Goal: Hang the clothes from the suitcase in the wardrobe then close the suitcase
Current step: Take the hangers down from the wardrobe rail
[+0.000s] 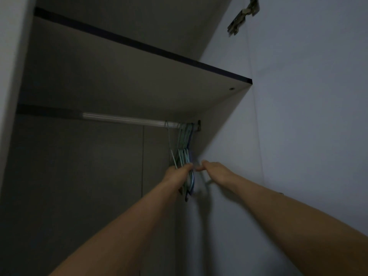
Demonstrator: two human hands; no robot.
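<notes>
The left hand [180,172] has its grip wrapped around the lower part of a bunch of wire hangers [185,148] (green, pale blue and dark blue). Just beside it, the right hand [214,170] pinches something thin by the side wall; what it holds is too blurred to tell. The hangers hook on the rail [123,118] at its right end, under the wardrobe shelf [151,82].

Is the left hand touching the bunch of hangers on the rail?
Touching. In the head view, the left hand is closed around the lower part of the bunch of hangers, which hang from the rail; the wires run into its fingers.
</notes>
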